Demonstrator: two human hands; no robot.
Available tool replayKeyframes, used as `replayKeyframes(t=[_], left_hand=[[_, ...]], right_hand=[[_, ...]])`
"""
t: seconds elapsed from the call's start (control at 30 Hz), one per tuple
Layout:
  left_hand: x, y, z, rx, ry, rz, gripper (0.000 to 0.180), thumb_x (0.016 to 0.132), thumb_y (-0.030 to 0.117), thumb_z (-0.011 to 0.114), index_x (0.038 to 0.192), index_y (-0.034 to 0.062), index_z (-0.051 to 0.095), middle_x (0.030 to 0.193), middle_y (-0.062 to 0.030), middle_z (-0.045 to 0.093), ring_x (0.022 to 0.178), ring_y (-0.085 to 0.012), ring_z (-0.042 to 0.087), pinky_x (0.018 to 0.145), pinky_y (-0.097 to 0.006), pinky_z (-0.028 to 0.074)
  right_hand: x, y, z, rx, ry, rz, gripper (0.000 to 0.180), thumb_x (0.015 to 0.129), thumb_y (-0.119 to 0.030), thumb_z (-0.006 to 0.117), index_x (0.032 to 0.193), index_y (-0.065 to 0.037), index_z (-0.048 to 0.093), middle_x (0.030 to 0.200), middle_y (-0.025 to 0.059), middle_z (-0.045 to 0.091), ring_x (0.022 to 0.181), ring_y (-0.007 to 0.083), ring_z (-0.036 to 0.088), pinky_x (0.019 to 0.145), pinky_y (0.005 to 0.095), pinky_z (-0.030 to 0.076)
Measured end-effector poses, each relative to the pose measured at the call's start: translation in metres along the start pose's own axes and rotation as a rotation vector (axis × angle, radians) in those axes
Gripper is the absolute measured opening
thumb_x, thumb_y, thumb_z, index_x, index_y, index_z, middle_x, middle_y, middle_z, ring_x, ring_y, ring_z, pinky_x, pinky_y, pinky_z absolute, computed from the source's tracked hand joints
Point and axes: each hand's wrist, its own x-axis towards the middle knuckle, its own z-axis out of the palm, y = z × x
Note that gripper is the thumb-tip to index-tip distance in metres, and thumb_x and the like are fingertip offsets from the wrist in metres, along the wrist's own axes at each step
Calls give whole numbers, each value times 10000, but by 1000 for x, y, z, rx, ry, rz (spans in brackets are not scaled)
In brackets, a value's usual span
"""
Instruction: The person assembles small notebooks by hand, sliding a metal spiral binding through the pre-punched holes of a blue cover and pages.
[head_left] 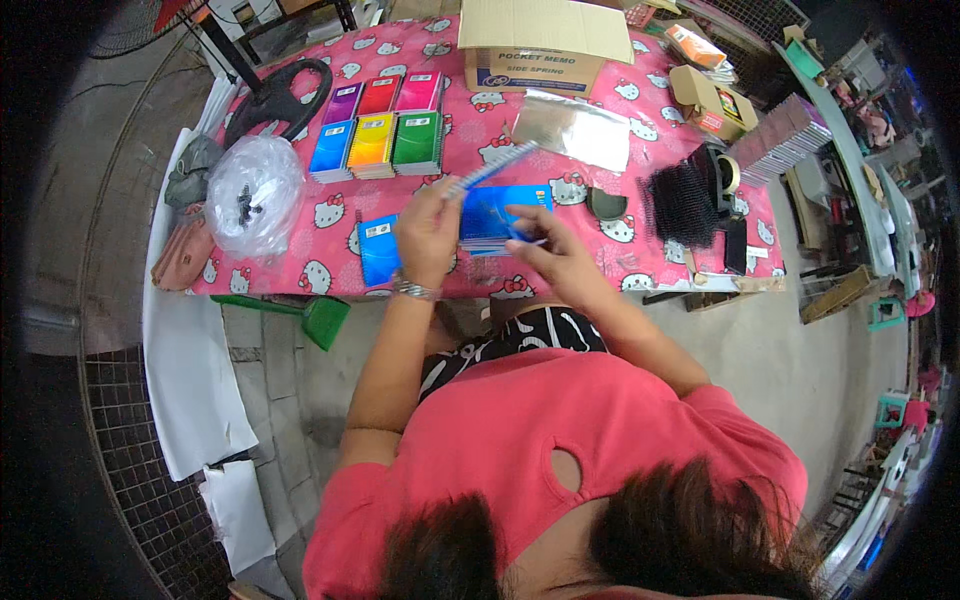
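My left hand, with a watch at the wrist, is closed on a spiral notebook held up and tilted, its coiled edge showing. Just beyond both hands lies a stack of blue spiral notebooks. Over the right side of that stack is my right hand, its fingers pinched round something small and pale that I cannot make out. Another blue notebook lies flat to the left of my left wrist.
Several stacks of coloured notebooks stand at the back left, near a clear plastic bag. A cardboard box is at the back. Right of centre are a silvery sheet, a dark green dish and black coils.
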Motion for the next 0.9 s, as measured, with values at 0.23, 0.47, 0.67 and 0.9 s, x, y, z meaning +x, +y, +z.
replayKeyframes(t=[0.23, 0.47, 0.67, 0.9], left_hand=[[40, -24, -96, 593, -190, -68, 137, 821, 75, 584, 933, 55, 661, 955, -147, 684, 870, -346, 645, 735, -448, 502], [6, -144, -46, 812, -728, -443, 215, 831, 175, 536, 1004, 141, 659, 1063, -159, 657, 1038, -370, 600, 883, -505, 455], [-49, -156, -44, 899, -649, -673, 527, 845, 187, 586, 1361, 231, 487, 1518, -138, 308, 1331, -383, 385, 1039, -467, 403], [-98, -187, -81, 625, -484, -616, 593, 862, 268, 644, 1417, 261, 435, 1518, -205, 280, 1363, -380, 344, 1080, -454, 367]], right_hand=[[4, 118, -101, -832, 378, -150, 517, 770, -239, 719, 1226, -57, 557, 1122, 189, 587, 1072, 370, 544, 958, 445, 420], [20, 157, -114, -1117, 177, 51, 573, 739, -309, 700, 1233, -68, 535, 1081, 198, 590, 1053, 395, 560, 891, 501, 464], [39, 153, -223, -1447, 676, 131, 400, 789, -323, 657, 1061, -32, 611, 1081, 182, 583, 990, 362, 588, 821, 466, 512], [59, 158, -242, -1641, 620, 212, 201, 857, -209, 550, 977, -68, 629, 1021, 132, 593, 949, 302, 615, 775, 433, 525]])
